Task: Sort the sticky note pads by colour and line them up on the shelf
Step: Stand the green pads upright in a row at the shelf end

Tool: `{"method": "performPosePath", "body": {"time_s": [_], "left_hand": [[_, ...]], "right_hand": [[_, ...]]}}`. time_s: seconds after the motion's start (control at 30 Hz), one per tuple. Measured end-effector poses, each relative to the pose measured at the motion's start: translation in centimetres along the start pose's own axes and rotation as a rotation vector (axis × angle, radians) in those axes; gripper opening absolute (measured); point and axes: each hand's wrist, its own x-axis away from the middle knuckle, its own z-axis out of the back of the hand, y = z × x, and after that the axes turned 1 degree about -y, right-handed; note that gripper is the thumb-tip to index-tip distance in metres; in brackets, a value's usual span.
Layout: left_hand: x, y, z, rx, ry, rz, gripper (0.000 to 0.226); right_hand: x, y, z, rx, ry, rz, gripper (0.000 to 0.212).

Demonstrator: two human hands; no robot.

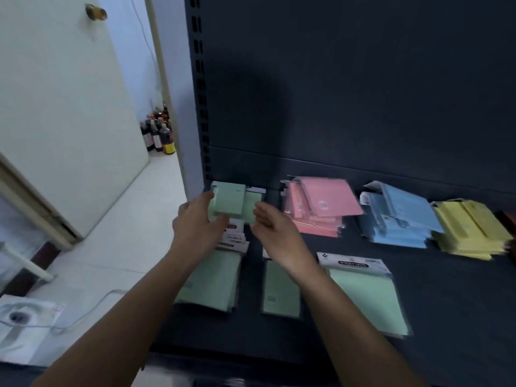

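At the back-left corner of the shelf (446,303) lies a small stack of green pads (231,202), flat, and both hands reach in around it. The left hand (195,227) stretches forward with its fingers along the stack's left edge and its thumb at the near edge; motion blur hides whether it actually grasps the pads. The right hand (275,230) sits at the stack's right edge, fingers loosely bent and released, holding nothing.

Along the back edge, a pink pile (321,210), a blue pile (399,219) and a yellow pile (469,230) follow to the right, each loosely heaped.

Nearer the front edge lie three more lots of green in clear sleeves: a left pile (212,280), a middle pack (280,291) and a right pack (368,294). Their long axes run front to back, white header cards toward the back; the right one is turned slightly.
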Motion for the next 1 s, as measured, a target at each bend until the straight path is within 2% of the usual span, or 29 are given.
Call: {"method": "performPosePath", "body": {"time_s": [0.1,0.23,0.4,0.47,0.53,0.63,0.77,0.87,0.93,1.0], "left_hand": [[-0.7,-1.0,0.2,0.045,-0.141,0.015,0.047],[-1.0,-1.4,0.4,0.171,-0.156,0.015,0.046],[-0.5,-0.5,0.7,0.343,0.123,-0.119,0.020],[0.0,0.2,0.8,0.450,0.169,-0.137,0.011],[0.5,1.0,0.8,0.607,0.155,-0.083,0.005],[1.3,1.6,0.5,0.791,0.047,-0.008,0.009],[2.9,2.3,-0.2,0.860,-0.152,0.014,0.026],[3.6,2.7,-0.6,0.877,-0.285,0.015,0.037],[3.9,3.0,-0.7,0.850,-0.375,-0.014,0.040],[4.0,3.3,-0.8,0.829,-0.478,-0.083,0.037]], "right_hand": [[-2.0,-0.9,-1.3,-0.129,0.011,-0.062,0.034],[-3.2,-1.5,-2.5,-0.340,0.016,-0.121,0.032],[-2.8,-1.6,-2.6,-0.533,0.191,-0.153,0.016],[-2.3,-1.7,-2.6,-0.608,0.264,-0.177,0.016],[-1.7,-1.7,-2.4,-0.645,0.361,-0.159,0.014],[-0.3,-1.5,-1.5,-0.672,0.424,-0.075,0.012],[2.2,-0.1,0.3,-0.652,0.415,-0.047,0.029],[4.1,0.7,1.7,-0.657,0.354,-0.032,0.049],[5.0,1.1,2.6,-0.512,0.335,-0.010,0.055],[5.4,1.0,3.6,-0.356,0.305,0.031,0.049]]}}
